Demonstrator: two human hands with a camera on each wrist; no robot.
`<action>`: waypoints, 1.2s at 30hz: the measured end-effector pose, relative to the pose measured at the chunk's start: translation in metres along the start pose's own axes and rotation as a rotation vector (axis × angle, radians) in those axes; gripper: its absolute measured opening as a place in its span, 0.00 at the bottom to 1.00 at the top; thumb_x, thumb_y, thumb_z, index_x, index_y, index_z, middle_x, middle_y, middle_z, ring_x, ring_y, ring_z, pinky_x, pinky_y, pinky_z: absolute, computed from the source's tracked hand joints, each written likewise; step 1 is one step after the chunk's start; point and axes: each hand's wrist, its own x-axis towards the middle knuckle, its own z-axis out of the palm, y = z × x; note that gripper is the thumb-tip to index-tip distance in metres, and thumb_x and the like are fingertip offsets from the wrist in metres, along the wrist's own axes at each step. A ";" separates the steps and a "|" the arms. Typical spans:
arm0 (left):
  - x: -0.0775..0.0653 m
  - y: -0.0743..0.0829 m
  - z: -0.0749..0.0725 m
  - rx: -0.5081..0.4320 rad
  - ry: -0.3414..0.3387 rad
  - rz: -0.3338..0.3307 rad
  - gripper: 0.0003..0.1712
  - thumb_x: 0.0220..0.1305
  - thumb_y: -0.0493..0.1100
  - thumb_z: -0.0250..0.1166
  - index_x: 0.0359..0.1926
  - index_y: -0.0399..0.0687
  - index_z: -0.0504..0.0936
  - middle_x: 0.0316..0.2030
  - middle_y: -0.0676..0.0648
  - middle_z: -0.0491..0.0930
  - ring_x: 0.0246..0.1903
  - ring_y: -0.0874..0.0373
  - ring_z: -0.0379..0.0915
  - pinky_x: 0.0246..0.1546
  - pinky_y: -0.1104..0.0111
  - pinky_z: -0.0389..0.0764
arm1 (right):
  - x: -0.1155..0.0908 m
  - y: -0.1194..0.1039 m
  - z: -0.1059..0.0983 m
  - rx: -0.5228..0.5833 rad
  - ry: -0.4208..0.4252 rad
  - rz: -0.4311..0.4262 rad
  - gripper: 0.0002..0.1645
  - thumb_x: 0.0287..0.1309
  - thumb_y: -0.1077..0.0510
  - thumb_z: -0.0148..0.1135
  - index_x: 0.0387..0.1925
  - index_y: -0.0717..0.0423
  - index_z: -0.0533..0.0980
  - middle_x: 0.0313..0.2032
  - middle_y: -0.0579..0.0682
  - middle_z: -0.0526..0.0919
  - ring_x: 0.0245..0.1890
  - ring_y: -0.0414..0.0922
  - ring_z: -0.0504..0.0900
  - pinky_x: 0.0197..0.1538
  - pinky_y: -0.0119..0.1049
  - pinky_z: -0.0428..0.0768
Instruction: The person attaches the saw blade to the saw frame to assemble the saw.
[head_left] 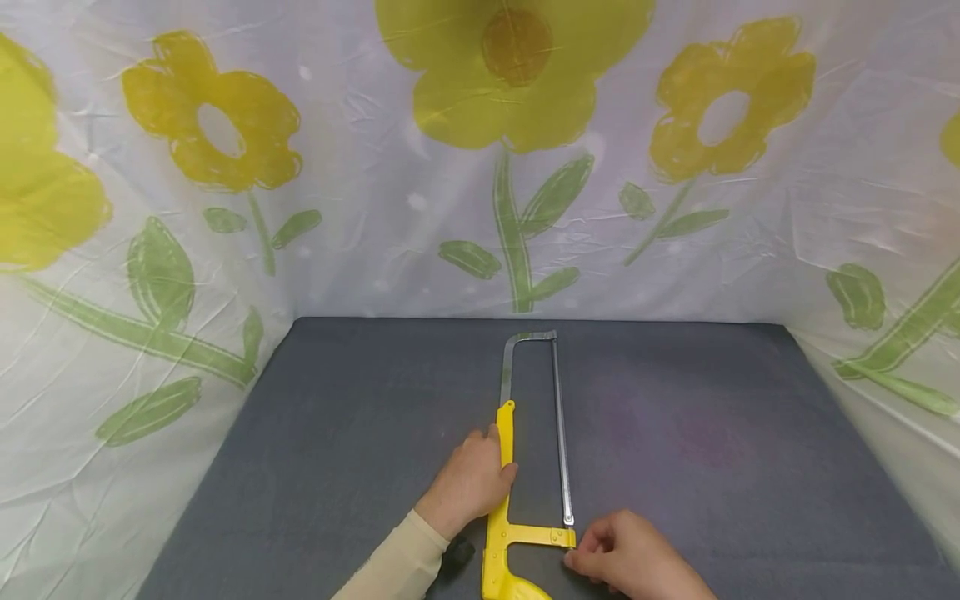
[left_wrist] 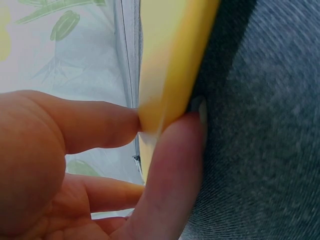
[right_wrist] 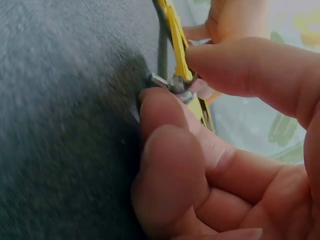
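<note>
A hacksaw (head_left: 542,537) with a yellow handle and frame lies on the dark cloth, its silver bow pointing away. My left hand (head_left: 471,479) grips the yellow frame partway along. In the left wrist view, thumb and fingers pinch the yellow bar (left_wrist: 167,65) from both sides. The thin blade (head_left: 561,433) runs along the right side of the frame. At its near end, my right hand (head_left: 626,554) has thumb and fingertips around a small metal wing nut (right_wrist: 177,84). Those fingers partly hide the nut in the right wrist view.
Dark grey cloth (head_left: 360,400) covers the table. A white curtain (head_left: 360,192) printed with yellow flowers stands behind it and along both sides. A small black object (head_left: 456,554) shows beside the left sleeve, partly hidden.
</note>
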 end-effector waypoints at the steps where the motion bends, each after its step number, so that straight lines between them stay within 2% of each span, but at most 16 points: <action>1: 0.000 0.000 0.000 -0.003 -0.002 -0.003 0.43 0.65 0.50 0.69 0.71 0.29 0.64 0.44 0.38 0.77 0.25 0.58 0.72 0.23 0.69 0.78 | 0.000 0.001 -0.001 0.001 -0.003 -0.011 0.17 0.53 0.43 0.73 0.21 0.49 0.81 0.16 0.41 0.75 0.16 0.40 0.71 0.21 0.35 0.70; 6: -0.001 0.000 0.001 -0.010 -0.006 -0.011 0.43 0.66 0.50 0.68 0.72 0.29 0.64 0.43 0.38 0.76 0.25 0.58 0.72 0.23 0.70 0.78 | 0.001 0.006 -0.002 -0.023 0.018 -0.099 0.13 0.53 0.49 0.73 0.21 0.48 0.80 0.16 0.39 0.73 0.14 0.37 0.70 0.20 0.33 0.69; 11: -0.003 0.000 0.001 0.002 0.011 -0.007 0.42 0.66 0.50 0.68 0.72 0.29 0.64 0.42 0.39 0.76 0.25 0.59 0.71 0.23 0.71 0.77 | 0.001 0.005 -0.001 -0.077 0.043 -0.135 0.12 0.50 0.51 0.75 0.20 0.46 0.79 0.15 0.38 0.73 0.14 0.35 0.69 0.20 0.31 0.67; 14: -0.003 0.000 0.000 0.007 0.022 -0.007 0.42 0.66 0.50 0.68 0.72 0.29 0.64 0.42 0.39 0.76 0.25 0.59 0.71 0.23 0.71 0.77 | 0.001 0.000 0.000 -0.088 0.032 -0.082 0.14 0.49 0.46 0.76 0.20 0.46 0.80 0.15 0.38 0.74 0.17 0.36 0.70 0.22 0.31 0.66; 17: -0.004 0.000 0.000 0.018 0.028 -0.009 0.42 0.66 0.50 0.68 0.72 0.29 0.65 0.43 0.39 0.76 0.25 0.59 0.71 0.23 0.70 0.78 | 0.002 -0.005 0.002 -0.075 0.021 0.025 0.20 0.48 0.38 0.76 0.21 0.47 0.81 0.16 0.40 0.74 0.19 0.40 0.71 0.23 0.33 0.66; 21: -0.004 0.001 0.000 0.029 0.030 -0.014 0.43 0.65 0.50 0.68 0.71 0.29 0.65 0.44 0.38 0.77 0.26 0.59 0.71 0.24 0.70 0.78 | 0.003 -0.008 0.005 -0.085 0.051 0.067 0.24 0.48 0.34 0.75 0.20 0.47 0.81 0.15 0.40 0.73 0.19 0.40 0.71 0.22 0.33 0.66; 24: -0.003 0.002 -0.001 0.030 0.022 -0.017 0.43 0.66 0.50 0.68 0.72 0.29 0.64 0.44 0.38 0.77 0.26 0.59 0.71 0.24 0.70 0.78 | 0.003 -0.006 0.005 -0.092 0.060 0.033 0.22 0.49 0.37 0.75 0.19 0.47 0.80 0.15 0.39 0.73 0.18 0.40 0.70 0.22 0.33 0.66; 30: -0.001 0.001 -0.002 0.005 -0.003 -0.015 0.43 0.65 0.50 0.68 0.72 0.29 0.64 0.43 0.39 0.77 0.25 0.59 0.71 0.23 0.71 0.77 | 0.003 0.002 0.001 -0.056 0.023 -0.044 0.17 0.52 0.41 0.74 0.21 0.46 0.80 0.15 0.39 0.73 0.16 0.40 0.71 0.21 0.33 0.68; 36: 0.001 0.000 -0.001 0.011 -0.008 -0.018 0.44 0.65 0.51 0.68 0.72 0.30 0.64 0.43 0.39 0.76 0.25 0.59 0.71 0.23 0.71 0.76 | 0.004 0.006 -0.004 -0.004 -0.010 -0.075 0.14 0.52 0.48 0.76 0.23 0.49 0.79 0.16 0.40 0.74 0.15 0.39 0.70 0.20 0.33 0.69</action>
